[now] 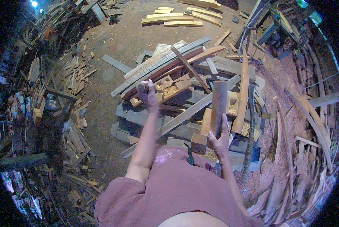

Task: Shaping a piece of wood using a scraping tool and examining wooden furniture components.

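Note:
My left hand (150,99) is closed around a short, rounded, dark brown piece (142,87), its thumb up along the side; whether this is a mallet or a handle I cannot tell. My right hand (221,142) grips the near end of a dark brown wooden board (219,102), which points away from me. Right beside that board stands a light wooden block with cut slots (233,104). Near my left hand, another notched block (164,82) lies among wood shavings (171,92) on the work pile. A plain wooden block (198,140) sits just left of my right hand.
A long grey strip (188,109) slants across the stacked timbers (131,113). A curved wooden beam (243,90) lies at the right. Cut yellow pieces (169,17) rest on the dirt floor ahead. Scrap heaps (76,143) line the left; sawdust and long offcuts (279,132) cover the right.

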A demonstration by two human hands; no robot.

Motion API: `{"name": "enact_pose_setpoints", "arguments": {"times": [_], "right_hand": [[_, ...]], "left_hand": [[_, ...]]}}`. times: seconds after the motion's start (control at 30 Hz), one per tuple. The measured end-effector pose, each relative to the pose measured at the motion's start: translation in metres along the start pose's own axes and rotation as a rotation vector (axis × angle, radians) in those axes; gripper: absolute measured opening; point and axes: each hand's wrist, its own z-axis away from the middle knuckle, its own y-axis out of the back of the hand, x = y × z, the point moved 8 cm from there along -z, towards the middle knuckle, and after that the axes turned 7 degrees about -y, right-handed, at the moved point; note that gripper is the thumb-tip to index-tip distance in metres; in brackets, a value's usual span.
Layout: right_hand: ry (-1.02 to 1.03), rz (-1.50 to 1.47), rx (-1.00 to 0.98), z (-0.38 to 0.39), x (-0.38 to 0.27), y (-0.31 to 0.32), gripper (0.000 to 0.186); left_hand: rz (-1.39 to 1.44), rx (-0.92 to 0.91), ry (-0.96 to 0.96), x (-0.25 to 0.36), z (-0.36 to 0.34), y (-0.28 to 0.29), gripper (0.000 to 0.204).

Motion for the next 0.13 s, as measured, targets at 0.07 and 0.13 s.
{"name": "enact_pose_setpoints", "arguments": {"times": [0.07, 0.13], "right_hand": [[-0.006, 0.011, -0.054, -0.004, -0.022, -0.003, 0.083], [0.031, 0.004, -0.136, -0.007, -0.049, -0.007, 0.085]], "left_hand": [[-0.05, 0.006, -0.021, 0.006, -0.003, 0.004, 0.015], [-0.081, -0.008, 0.071, 0.017, -0.004, 0.008, 0.013]]}}
